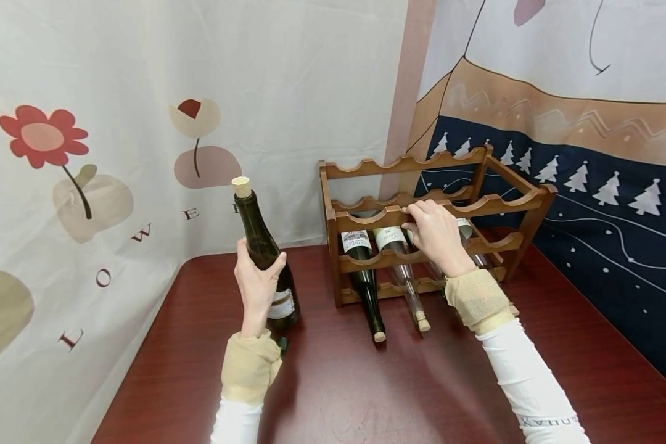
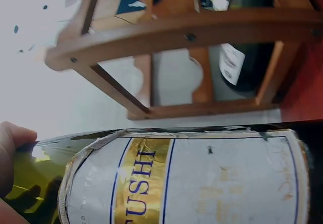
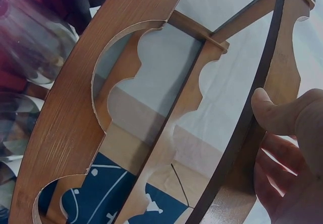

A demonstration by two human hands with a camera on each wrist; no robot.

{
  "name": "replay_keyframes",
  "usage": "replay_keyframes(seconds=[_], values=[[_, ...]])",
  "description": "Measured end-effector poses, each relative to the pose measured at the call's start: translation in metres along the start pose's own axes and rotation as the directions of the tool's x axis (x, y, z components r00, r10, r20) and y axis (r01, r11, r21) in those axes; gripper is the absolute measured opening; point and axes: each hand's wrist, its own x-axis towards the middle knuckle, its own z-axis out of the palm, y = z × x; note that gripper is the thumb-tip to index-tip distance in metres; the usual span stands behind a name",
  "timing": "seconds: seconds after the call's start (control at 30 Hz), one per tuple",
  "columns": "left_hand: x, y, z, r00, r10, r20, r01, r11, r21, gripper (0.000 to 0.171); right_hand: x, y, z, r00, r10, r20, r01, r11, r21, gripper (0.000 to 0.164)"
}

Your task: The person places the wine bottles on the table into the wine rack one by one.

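My left hand (image 1: 257, 280) grips a dark green wine bottle (image 1: 285, 313) around its shoulder, left of the rack. The bottle leans slightly, its cork (image 1: 241, 186) uppermost; whether its base touches the table cannot be told. In the left wrist view its white label (image 2: 197, 178) with a gold band fills the lower part. My right hand (image 1: 435, 234) holds the upper front rail of a wooden wine rack (image 1: 361, 221). In the right wrist view the thumb (image 3: 270, 110) lies on one side of that rail, the other fingers on the opposite side.
Several bottles lie in the rack's lower row, including a dark bottle (image 1: 363, 287) and a clear bottle (image 1: 405, 277), corks toward me. My right arm partly hides others. The red-brown table (image 1: 344, 382) meets a printed cloth (image 1: 288, 92) behind and at the sides.
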Motion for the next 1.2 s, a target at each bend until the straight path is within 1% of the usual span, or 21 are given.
replay_keyframes(seconds=[0.07, 0.23, 0.4, 0.5, 0.7, 0.8, 0.9, 0.97, 1.03, 1.07, 1.13, 1.2], values=[[-0.004, 0.005, 0.0, 1.0, 0.007, 0.01, -0.007, 1.0, -0.008, 0.052, 0.0, 0.0, 0.001, 1.0, 0.0, -0.001, 0.0, 1.0, -0.002, 0.018], [-0.015, 0.019, 0.001, 0.998, 0.023, 0.059, -0.021, 0.999, -0.034, 0.052, -0.001, 0.001, 0.002, 1.0, -0.001, -0.007, 0.001, 1.0, -0.009, 0.019], [-0.024, 0.032, 0.003, 0.995, 0.027, 0.092, -0.022, 0.998, -0.052, 0.052, -0.001, 0.001, 0.002, 1.0, 0.013, -0.006, -0.013, 1.0, -0.006, 0.02], [-0.03, 0.038, 0.006, 0.994, 0.027, 0.107, -0.021, 0.998, -0.061, 0.051, -0.002, 0.0, 0.002, 1.0, 0.016, -0.009, -0.016, 1.0, -0.001, 0.02], [-0.04, 0.044, 0.009, 0.99, 0.013, 0.143, -0.006, 0.999, -0.049, 0.05, -0.003, 0.001, 0.005, 1.0, 0.013, -0.02, -0.013, 1.0, 0.013, 0.02], [-0.043, 0.047, 0.01, 0.986, 0.014, 0.163, -0.007, 0.999, -0.04, 0.051, -0.004, 0.0, 0.005, 0.999, 0.039, -0.013, -0.038, 0.998, 0.048, 0.022], [-0.046, 0.049, 0.011, 0.984, 0.019, 0.176, -0.013, 0.999, -0.033, 0.052, -0.005, -0.005, 0.005, 0.995, 0.098, 0.017, -0.1, 0.987, 0.126, 0.031], [-0.048, 0.05, 0.012, 0.982, 0.017, 0.187, -0.012, 1.0, -0.029, 0.053, -0.006, -0.013, 0.005, 0.987, 0.153, 0.051, -0.161, 0.963, 0.218, 0.041], [-0.051, 0.052, 0.013, 0.979, 0.013, 0.204, -0.009, 1.0, -0.024, 0.053, -0.008, -0.023, 0.004, 0.972, 0.215, 0.095, -0.234, 0.915, 0.328, 0.051], [-0.052, 0.052, 0.014, 0.977, 0.011, 0.211, -0.006, 1.0, -0.022, 0.053, -0.008, -0.029, 0.002, 0.964, 0.241, 0.112, -0.266, 0.881, 0.391, 0.055], [-0.054, 0.054, 0.016, 0.974, 0.008, 0.227, -0.004, 1.0, -0.019, 0.054, -0.009, -0.04, -0.002, 0.949, 0.286, 0.13, -0.311, 0.802, 0.51, 0.058], [-0.055, 0.056, 0.018, 0.972, 0.005, 0.236, -0.002, 1.0, -0.016, 0.055, -0.009, -0.052, -0.007, 0.942, 0.311, 0.128, -0.323, 0.731, 0.601, 0.058]])
